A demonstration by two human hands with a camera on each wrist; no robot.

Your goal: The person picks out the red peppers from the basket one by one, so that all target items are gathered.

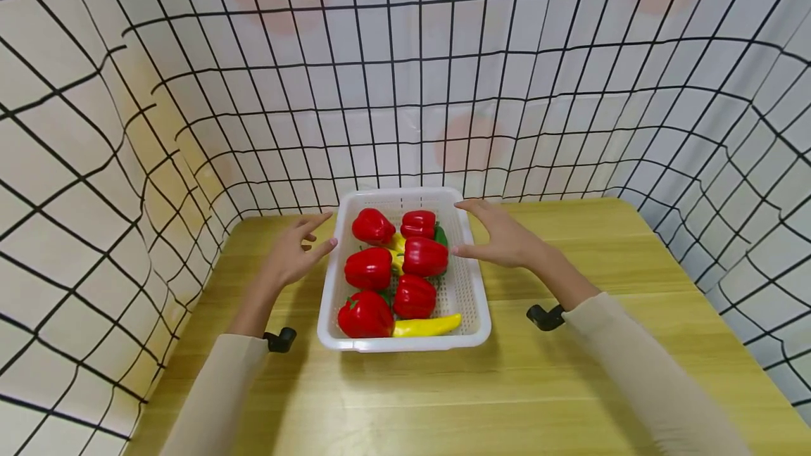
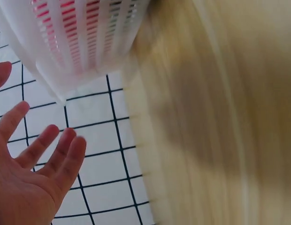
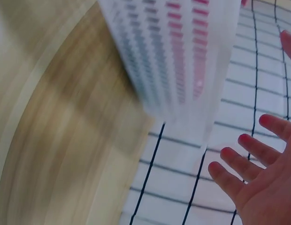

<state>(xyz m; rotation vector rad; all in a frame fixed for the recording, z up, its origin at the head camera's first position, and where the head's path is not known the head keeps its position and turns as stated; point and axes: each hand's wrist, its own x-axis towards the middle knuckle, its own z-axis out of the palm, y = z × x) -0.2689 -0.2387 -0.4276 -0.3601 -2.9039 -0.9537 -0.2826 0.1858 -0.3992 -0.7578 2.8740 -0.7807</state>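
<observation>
A white plastic basket (image 1: pixel 405 345) with slotted walls stands on the table, holding several red bell peppers (image 1: pixel 425 257). Along its near side lies a long, smooth yellow piece (image 1: pixel 427 326), a pepper or a banana; I cannot tell which. More yellow and a bit of green (image 1: pixel 440 234) show between the peppers, mostly covered. My left hand (image 1: pixel 296 252) is at the basket's left side, fingers spread, palm towards it. On the opposite side is my right hand (image 1: pixel 503 234), thumb and fingers apart near the rim. Both wrist views show a gap between fingers and basket wall, with nothing held.
The wooden table (image 1: pixel 405 400) extends in front of the basket and to both sides. White cloth with a black grid (image 1: pixel 393 90) hangs behind and at the left and right. Black wrist mounts (image 1: pixel 545 317) sit by both cuffs.
</observation>
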